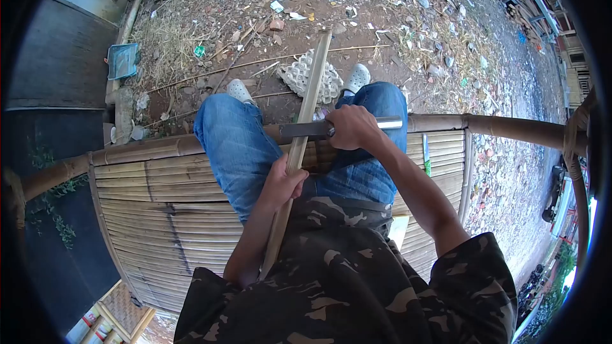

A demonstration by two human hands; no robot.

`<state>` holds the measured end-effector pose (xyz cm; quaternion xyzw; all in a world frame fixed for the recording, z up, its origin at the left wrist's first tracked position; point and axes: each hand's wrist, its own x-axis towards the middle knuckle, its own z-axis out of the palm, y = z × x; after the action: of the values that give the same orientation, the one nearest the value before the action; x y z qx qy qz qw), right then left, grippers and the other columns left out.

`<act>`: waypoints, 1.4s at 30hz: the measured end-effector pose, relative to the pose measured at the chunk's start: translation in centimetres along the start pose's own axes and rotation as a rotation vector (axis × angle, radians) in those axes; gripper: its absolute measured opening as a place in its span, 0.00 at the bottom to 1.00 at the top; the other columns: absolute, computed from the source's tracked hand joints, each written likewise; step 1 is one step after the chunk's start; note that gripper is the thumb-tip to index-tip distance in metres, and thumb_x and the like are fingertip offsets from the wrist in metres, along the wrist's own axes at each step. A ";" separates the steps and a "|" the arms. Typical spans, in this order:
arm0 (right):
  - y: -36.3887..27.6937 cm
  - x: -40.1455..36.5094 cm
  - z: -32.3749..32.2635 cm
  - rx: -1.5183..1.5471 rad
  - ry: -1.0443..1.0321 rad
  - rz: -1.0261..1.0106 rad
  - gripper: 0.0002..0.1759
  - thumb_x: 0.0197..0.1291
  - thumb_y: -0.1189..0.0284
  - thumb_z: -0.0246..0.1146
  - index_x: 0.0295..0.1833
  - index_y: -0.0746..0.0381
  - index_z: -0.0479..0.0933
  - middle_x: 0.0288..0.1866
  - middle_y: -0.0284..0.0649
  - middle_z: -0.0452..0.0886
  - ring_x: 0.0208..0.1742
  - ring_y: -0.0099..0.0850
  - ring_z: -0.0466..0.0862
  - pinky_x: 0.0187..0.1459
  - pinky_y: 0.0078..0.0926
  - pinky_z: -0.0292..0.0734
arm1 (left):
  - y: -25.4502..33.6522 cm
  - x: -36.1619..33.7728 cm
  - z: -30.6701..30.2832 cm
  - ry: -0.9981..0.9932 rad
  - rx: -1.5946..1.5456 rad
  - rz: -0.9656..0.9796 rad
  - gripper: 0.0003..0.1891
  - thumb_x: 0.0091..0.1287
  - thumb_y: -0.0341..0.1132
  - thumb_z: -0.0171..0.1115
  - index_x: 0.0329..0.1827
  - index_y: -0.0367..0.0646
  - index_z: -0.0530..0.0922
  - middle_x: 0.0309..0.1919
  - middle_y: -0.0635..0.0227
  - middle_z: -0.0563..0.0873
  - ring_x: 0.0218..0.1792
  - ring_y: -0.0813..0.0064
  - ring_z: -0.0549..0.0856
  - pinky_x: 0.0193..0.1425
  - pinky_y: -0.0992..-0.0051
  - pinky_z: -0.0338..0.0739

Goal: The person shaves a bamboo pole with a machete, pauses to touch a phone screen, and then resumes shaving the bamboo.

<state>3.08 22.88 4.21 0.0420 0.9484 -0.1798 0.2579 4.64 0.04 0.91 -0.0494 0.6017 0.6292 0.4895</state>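
Camouflage shirt [357, 280] lies nearest; left hand [285, 183], grip closed, holds a bamboo strip [313, 88], long axis forward between the knees [215, 121]; right hand [352, 127], farther out, clasps a knife [295, 130] crosswise over it.

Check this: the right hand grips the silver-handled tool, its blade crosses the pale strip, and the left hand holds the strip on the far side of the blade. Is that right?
The last part is wrong: the head view shows the left hand holding the pale strip on the near side of the blade. The rest stands.
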 end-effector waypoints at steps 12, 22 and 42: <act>-0.8 0.0 0.4 0.022 0.030 0.051 0.19 0.41 0.63 0.65 0.40 0.60 0.85 0.35 0.51 0.85 0.41 0.50 0.85 0.46 0.44 0.80 | -0.4 -0.1 -0.2 -0.026 -0.016 0.073 0.16 0.65 0.23 0.58 0.54 0.40 0.69 0.17 0.76 0.72 0.13 0.87 0.70 0.14 0.85 0.63; 1.2 2.4 0.4 -0.026 0.073 0.089 0.19 0.46 0.64 0.63 0.45 0.57 0.84 0.40 0.49 0.85 0.45 0.48 0.84 0.49 0.44 0.79 | -0.3 -0.5 -0.3 -0.025 -0.012 0.072 0.13 0.63 0.26 0.61 0.48 0.38 0.69 0.17 0.74 0.73 0.14 0.84 0.72 0.16 0.83 0.66; 1.9 3.6 0.6 -0.034 0.124 0.112 0.19 0.44 0.65 0.62 0.43 0.61 0.85 0.39 0.52 0.86 0.44 0.50 0.86 0.48 0.44 0.81 | -0.3 -0.2 -0.2 -0.011 0.051 0.059 0.18 0.64 0.25 0.61 0.55 0.37 0.69 0.17 0.76 0.73 0.14 0.87 0.71 0.16 0.84 0.65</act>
<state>0.56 24.41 1.28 0.1015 0.9616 -0.1459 0.2089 4.85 -0.31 0.80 -0.0157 0.6159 0.6282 0.4753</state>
